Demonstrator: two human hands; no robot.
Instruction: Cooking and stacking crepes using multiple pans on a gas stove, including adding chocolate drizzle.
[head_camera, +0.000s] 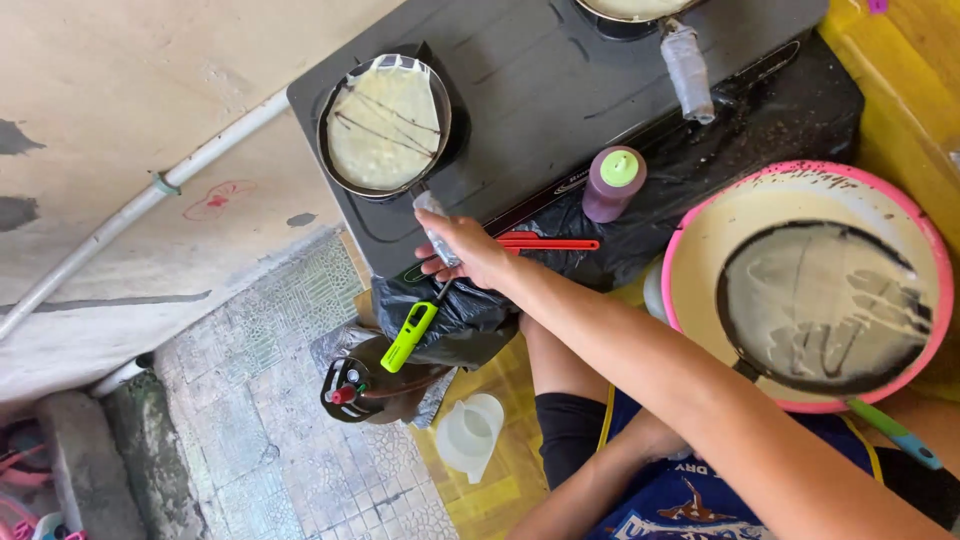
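Note:
My right hand (468, 250) reaches forward from the lower right and is shut on the wrapped handle (432, 215) of a small black pan (385, 125). That pan sits on the left burner of a black stove (540, 90) and holds a pale thin crepe streaked with dark lines. A green stick lighter (410, 335) lies just below this hand on black plastic. My left hand is out of view.
A purple squeeze bottle with a green cap (613, 182) and a red utensil (548, 243) are beside the hand. A second pan's wrapped handle (688, 70) juts out behind. At right, a pink basin (690, 225) of batter holds a batter-coated pan (820, 305). On the floor stand a clear jug (468, 435) and a gas valve (350, 390).

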